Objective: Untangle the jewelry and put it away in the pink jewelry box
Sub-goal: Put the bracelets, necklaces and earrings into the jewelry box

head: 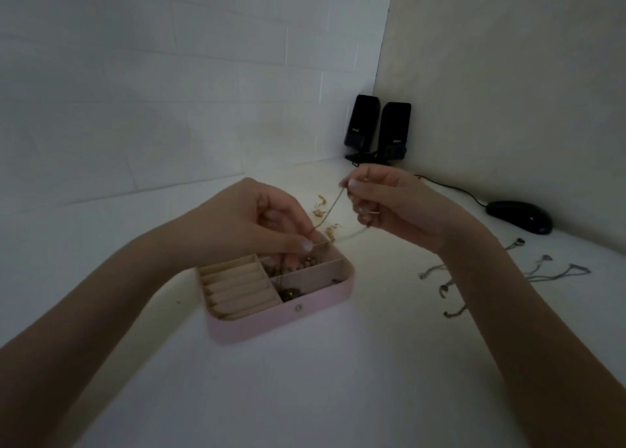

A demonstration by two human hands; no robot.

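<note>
- Head view: left hand (pixel 271 220) pinches one end of a thin chain (pixel 333 203) above the pink jewelry box (pixel 281 319); right hand (pixel 382 200) pinches the other end higher, likely keeping it taut to feed in untangled.
- More jewelry (pixel 450 290) lies on the table (pixel 338 397), right of the box, waiting.

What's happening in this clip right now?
A person is working on a thin chain, stretched between both hands above the open pink box. The left hand pinches one end just over the box; the right hand holds the other end higher up. Some jewelry already lies in the box's compartments, and more pieces wait on the table to the right.
</note>
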